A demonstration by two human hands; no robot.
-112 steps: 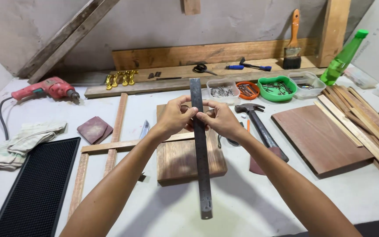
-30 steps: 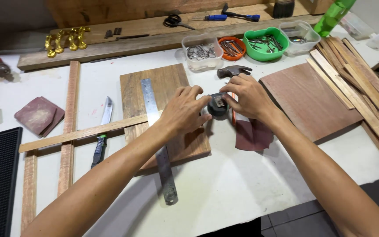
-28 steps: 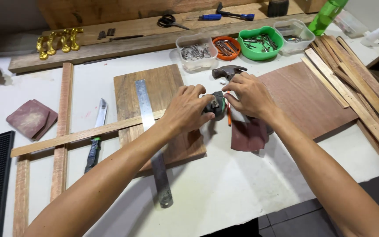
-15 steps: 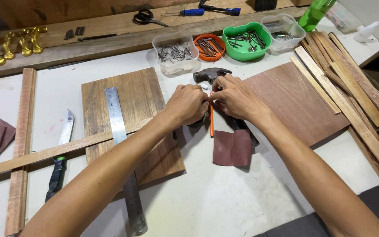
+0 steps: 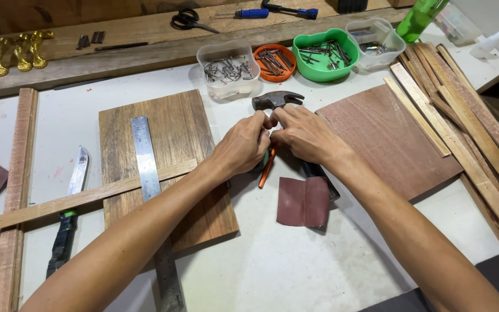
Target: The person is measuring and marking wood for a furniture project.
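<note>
A white work surface (image 5: 272,271) carries a wooden board (image 5: 163,167) with a steel ruler (image 5: 145,156) lying across it. The left hand (image 5: 244,147) and right hand (image 5: 304,136) meet fingertip to fingertip just below a hammer (image 5: 275,101). Both grips are narrow, pinched on something too small to make out. An orange pencil (image 5: 265,171) lies under the left hand, and sandpaper (image 5: 304,202) lies nearby.

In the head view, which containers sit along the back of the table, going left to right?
Clear plastic tub of nails → orange round dish of nails → green plastic bowl of screws → clear plastic tub of small hardware.
</note>
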